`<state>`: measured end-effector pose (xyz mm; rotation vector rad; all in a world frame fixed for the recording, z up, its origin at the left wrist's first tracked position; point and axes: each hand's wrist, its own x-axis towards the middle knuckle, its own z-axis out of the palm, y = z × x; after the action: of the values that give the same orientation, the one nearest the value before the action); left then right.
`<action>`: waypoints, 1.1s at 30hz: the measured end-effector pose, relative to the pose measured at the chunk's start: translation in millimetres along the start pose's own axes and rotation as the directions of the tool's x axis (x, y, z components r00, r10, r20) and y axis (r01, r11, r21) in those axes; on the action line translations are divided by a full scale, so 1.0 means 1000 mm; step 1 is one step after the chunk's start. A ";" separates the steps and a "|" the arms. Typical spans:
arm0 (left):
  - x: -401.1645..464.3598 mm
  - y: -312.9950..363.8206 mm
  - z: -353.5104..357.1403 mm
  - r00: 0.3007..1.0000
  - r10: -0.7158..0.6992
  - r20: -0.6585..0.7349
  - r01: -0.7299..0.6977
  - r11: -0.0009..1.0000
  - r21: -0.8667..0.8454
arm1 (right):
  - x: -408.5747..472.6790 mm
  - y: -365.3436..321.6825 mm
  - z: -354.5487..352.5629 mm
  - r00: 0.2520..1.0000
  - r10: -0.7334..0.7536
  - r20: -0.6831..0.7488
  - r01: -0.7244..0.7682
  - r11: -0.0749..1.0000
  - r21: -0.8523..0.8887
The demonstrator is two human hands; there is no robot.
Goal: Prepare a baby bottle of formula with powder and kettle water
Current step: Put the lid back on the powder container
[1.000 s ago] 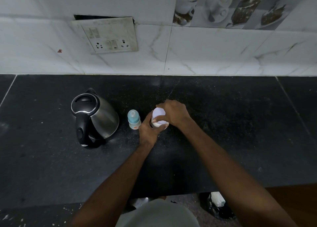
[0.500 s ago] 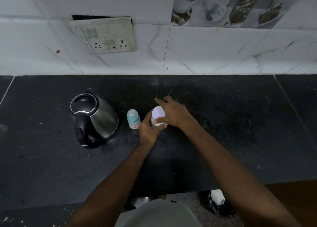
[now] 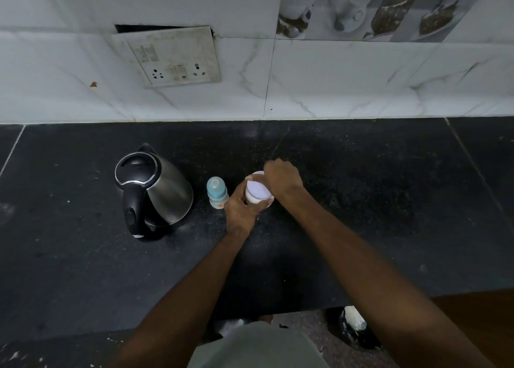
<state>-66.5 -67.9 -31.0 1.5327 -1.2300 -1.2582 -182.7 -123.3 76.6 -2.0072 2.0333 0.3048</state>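
A small white powder jar (image 3: 257, 194) with a pale lid stands on the black counter (image 3: 361, 200). My left hand (image 3: 240, 206) wraps around the jar's body from the near left. My right hand (image 3: 282, 180) grips the lid's far right edge with bent fingers. A small baby bottle (image 3: 217, 191) with a light blue teat cap stands upright just left of the jar. Further left sits a steel kettle (image 3: 153, 189) with a black lid and handle, its handle facing me.
A white tiled wall with a dirty socket plate (image 3: 172, 59) rises behind the counter. The counter's front edge runs near my body; below it the floor shows a dark bag with a white object (image 3: 353, 323).
My right hand has shifted from covering the lid's top to gripping its far right edge, exposing more of the lid. My left hand stays around the jar.
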 end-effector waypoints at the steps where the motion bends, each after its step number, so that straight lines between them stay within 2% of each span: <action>1: 0.001 0.001 0.000 1.000 0.000 -0.003 0.000 1.000 0.003 | 0.000 0.003 -0.001 1.000 0.025 -0.002 -0.025 1.000 -0.013; 4: -0.001 0.004 -0.001 1.000 0.016 0.000 -0.016 1.000 0.013 | 0.000 0.013 -0.007 0.999 0.003 -0.035 -0.005 0.999 -0.054; 6: -0.002 0.004 0.000 0.999 0.036 0.003 -0.036 0.999 0.018 | 0.003 0.019 -0.008 0.985 -0.152 0.078 0.150 0.988 0.041; 8: -0.005 0.007 0.002 1.000 0.011 0.003 -0.011 1.000 0.004 | 0.000 0.016 -0.010 0.933 -0.272 0.236 0.248 0.961 0.125; 9: -0.005 0.008 0.003 1.000 -0.002 0.003 0.002 1.000 -0.002 | -0.001 0.013 -0.008 0.915 -0.299 0.270 0.275 0.954 0.122; 11: -0.005 0.010 0.005 1.000 -0.011 0.005 0.011 1.000 0.002 | -0.003 0.006 -0.006 0.920 -0.313 0.235 0.297 0.949 0.104; 16: -0.002 0.011 0.000 1.000 -0.003 0.025 0.002 0.999 0.045 | -0.003 0.007 -0.008 0.956 -0.240 0.169 0.228 0.970 0.087; 18: -0.002 0.010 0.001 1.000 0.009 0.008 -0.009 0.998 0.058 | -0.004 0.004 0.000 0.988 -0.141 0.068 0.138 0.989 0.045; 21: -0.003 0.007 0.004 1.000 0.015 -0.016 -0.014 0.997 0.078 | -0.005 0.004 0.009 0.998 -0.029 -0.062 0.027 0.999 -0.029; 24: -0.001 0.004 0.004 1.000 0.002 -0.013 -0.001 0.996 0.084 | -0.006 0.013 0.003 0.998 -0.004 -0.067 0.000 0.998 -0.063; 26: 0.001 0.002 0.004 1.000 0.005 -0.011 -0.004 0.997 0.076 | -0.004 0.019 -0.004 0.994 -0.106 -0.042 0.105 0.994 -0.028; 29: 0.002 0.002 0.005 1.000 -0.016 -0.012 0.016 0.998 0.058 | 0.000 0.021 -0.012 0.936 -0.334 0.113 0.329 0.942 0.060; 31: 0.001 0.005 0.005 0.999 -0.035 -0.001 0.035 0.998 0.058 | 0.004 0.017 -0.010 0.906 -0.380 0.187 0.379 0.925 0.042; 33: -0.001 0.010 0.006 0.999 -0.053 0.001 0.053 0.998 0.039 | 0.005 0.010 -0.005 0.894 -0.405 0.192 0.408 0.913 0.025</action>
<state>-74.8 -68.6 -22.5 1.6024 -1.2289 -1.2768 -192.6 -129.4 79.3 -2.2494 1.4538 0.4078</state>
